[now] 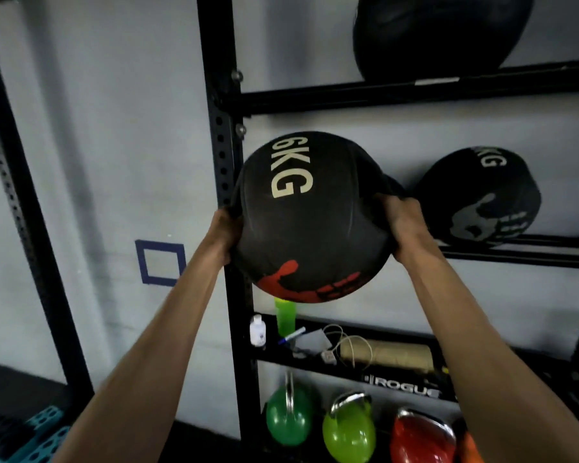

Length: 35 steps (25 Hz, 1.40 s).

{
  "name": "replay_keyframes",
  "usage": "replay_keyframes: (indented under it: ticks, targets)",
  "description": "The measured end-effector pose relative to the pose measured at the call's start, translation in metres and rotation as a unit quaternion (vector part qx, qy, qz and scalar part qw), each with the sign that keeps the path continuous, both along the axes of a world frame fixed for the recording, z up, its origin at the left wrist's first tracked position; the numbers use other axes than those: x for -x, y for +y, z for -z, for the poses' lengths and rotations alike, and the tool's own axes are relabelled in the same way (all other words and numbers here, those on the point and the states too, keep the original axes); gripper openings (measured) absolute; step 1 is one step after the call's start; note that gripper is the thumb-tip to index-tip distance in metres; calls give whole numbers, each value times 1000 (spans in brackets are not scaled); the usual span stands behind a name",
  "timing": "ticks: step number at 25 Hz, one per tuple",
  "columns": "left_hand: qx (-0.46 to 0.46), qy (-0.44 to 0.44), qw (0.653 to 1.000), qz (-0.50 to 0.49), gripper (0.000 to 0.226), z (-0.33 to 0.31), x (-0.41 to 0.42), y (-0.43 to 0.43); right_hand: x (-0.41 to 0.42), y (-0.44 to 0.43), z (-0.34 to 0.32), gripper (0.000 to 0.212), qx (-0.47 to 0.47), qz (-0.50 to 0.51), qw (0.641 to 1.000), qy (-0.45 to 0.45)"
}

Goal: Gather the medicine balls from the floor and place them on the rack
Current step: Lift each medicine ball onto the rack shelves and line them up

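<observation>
Both forearms reach up and forward from the bottom edge. Left hand (226,233) grips the left side of the 6KG ball (311,222), right hand (405,225) grips its right side. Fingers wrap round toward the far side and are mostly hidden; the right thumb lies on the near face.

The ball is off the floor, held in front of the rack (219,128) at middle-shelf height, just right of the rack's left upright. "6KG" reads sideways on top, with a red handprint along the bottom. Can't tell if it touches the shelf rails.

Teal crate (44,436) on the floor at near left.

Rack, bottom to top:
- Three kettlebells on the lowest level: green (288,419), lime (348,432), red (422,439).
- Small-items shelf just above them, with a ROGUE label (405,384) on its front rail. It holds a white bottle (258,330), green bottle (285,317), pen (291,335) and beige roll (388,357) with a cord looped beside it.
- Middle shelf: second ball (478,195) resting on the rails to the right of the held one, grey handprint facing out.
- Top shelf: third ball (438,31), cut off by the frame.

Far: grey wall with a blue tape square (160,262) left of the upright.
</observation>
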<state>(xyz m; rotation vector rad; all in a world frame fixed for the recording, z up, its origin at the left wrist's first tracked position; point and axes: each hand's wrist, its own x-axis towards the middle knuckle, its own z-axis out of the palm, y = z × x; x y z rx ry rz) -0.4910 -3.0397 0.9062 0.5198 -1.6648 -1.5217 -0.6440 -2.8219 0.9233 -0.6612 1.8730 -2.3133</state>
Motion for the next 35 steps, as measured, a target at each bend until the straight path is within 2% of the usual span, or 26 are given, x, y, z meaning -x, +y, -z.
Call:
replay_keyframes:
  ticks: [2,5,9,12,16,18,20,21,22,25,27,29,33,35]
  targets:
    - [-3,29,1000,6,26,-36,3,2,5,3,-35,13,-1,-2,1000,21]
    - [7,65,998,3,28,-90,12,-4,17,-3,-85,27,26,-7,998,59]
    - [74,77,994,-17,22,-164,34,-32,38,-29,-153,24,74,-12,992,97]
    - [119,102,987,-25,36,-229,61,-73,52,-63,-211,11,102,3,986,133]
    - [150,129,980,2,46,-300,99,-133,75,-117,-278,9,139,44,975,166]
    - [156,145,976,36,48,-336,121,-170,94,-150,-311,31,156,45,970,179]
    - [175,155,972,31,47,-364,140,-200,112,-184,-338,59,187,27,964,185]
    - [182,161,970,25,43,-376,152,-215,122,-200,-349,66,200,24,962,187]
    - [188,166,968,12,40,-386,164,-229,134,-215,-360,63,199,32,961,191]
    - [207,184,961,-8,38,-399,199,-270,171,-256,-375,31,146,70,968,191]
    - [227,150,962,-20,50,-401,230,-309,198,-286,-371,15,130,76,971,186]
    - [248,117,960,-52,61,-401,265,-346,227,-311,-362,17,110,77,975,176]
    - [282,79,948,-127,46,-388,271,-328,274,-331,-352,17,96,79,981,150]
    - [284,67,952,-94,63,-391,278,-330,278,-331,-348,18,86,76,983,143]
